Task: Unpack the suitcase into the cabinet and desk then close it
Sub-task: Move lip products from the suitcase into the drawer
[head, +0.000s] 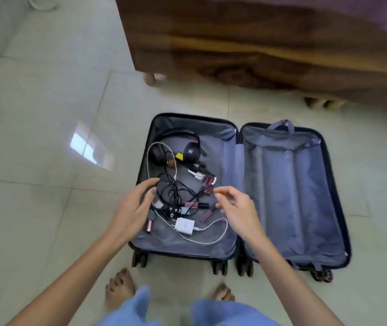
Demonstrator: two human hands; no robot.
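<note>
A dark suitcase (235,256) lies open flat on the floor, lined in grey-blue. Its left half holds black headphones (189,150), a tangle of black cables (176,191), a white charger (184,225) with a white cable (211,241), and several small pink lipstick tubes (207,183). The right half (289,194) shows only lining. My left hand (132,208) hovers over the left edge of the cables, fingers relaxed and holding nothing. My right hand (237,205) hangs over the middle of the case with fingers loosely spread, also holding nothing.
A dark wooden piece of furniture (258,43) on short legs stands just beyond the suitcase. Pale glossy floor tiles (46,161) stretch to the left. My bare feet (119,285) stand at the suitcase's near edge, by its wheels (219,268).
</note>
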